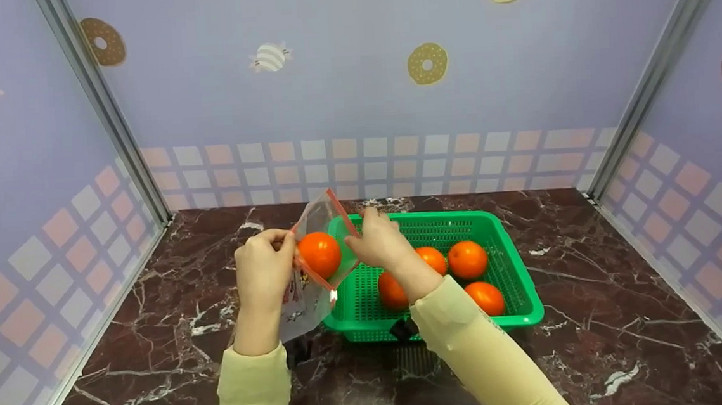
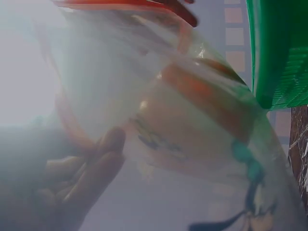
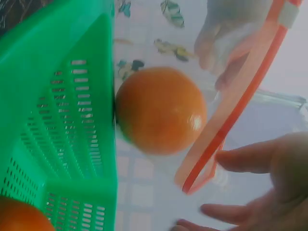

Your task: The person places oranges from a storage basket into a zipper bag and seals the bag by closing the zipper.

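Observation:
A clear zip bag (image 1: 298, 308) with a red rim hangs with its mouth spread wide. My left hand (image 1: 264, 266) pinches the rim on the left side, thumb against fingers. Inside the bag is one orange (image 3: 161, 110), blurred through the plastic in the left wrist view. My right hand (image 1: 379, 239) is at the right side of the mouth, fingers spread and holding nothing. In the right wrist view its thumb (image 3: 248, 156) is at the red rim; whether it touches cannot be told. Several oranges (image 1: 468, 260) lie in the green basket (image 1: 518, 268) under the right forearm.
The basket stands on a dark red marbled table (image 1: 174, 342), its left end partly behind the bag. Patterned walls (image 1: 354, 101) close off the back and both sides. A small white slider (image 1: 334, 297) sits on the bag's rim.

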Demonstrator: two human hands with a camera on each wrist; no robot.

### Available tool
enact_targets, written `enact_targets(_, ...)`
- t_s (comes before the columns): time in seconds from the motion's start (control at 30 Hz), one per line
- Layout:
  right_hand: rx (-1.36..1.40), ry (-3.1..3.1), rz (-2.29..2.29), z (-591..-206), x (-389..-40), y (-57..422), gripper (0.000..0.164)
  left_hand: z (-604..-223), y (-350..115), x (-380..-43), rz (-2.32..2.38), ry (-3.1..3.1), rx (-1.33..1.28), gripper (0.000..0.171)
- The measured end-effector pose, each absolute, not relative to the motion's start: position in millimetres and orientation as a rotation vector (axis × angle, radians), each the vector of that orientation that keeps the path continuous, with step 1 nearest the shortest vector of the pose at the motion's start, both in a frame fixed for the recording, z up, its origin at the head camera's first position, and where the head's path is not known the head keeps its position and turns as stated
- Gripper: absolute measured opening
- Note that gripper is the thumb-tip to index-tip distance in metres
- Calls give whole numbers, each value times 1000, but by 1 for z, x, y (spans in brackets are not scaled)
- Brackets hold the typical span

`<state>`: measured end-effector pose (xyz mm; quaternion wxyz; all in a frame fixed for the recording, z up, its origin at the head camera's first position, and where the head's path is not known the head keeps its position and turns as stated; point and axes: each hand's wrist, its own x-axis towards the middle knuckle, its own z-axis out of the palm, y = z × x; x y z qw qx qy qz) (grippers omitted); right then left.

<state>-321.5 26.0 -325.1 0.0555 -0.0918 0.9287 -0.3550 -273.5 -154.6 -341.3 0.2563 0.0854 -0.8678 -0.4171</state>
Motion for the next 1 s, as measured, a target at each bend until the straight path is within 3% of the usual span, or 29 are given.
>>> enact_targets(0.27,-354,2719,-980,-329,-328,27,29,-341,-157,-273,-1141,-2349,239,21)
enact_targets(1.0,-358,2720,-1283,-322,-320,18,22,-337,-177,-268,-1080,-2090,250,19)
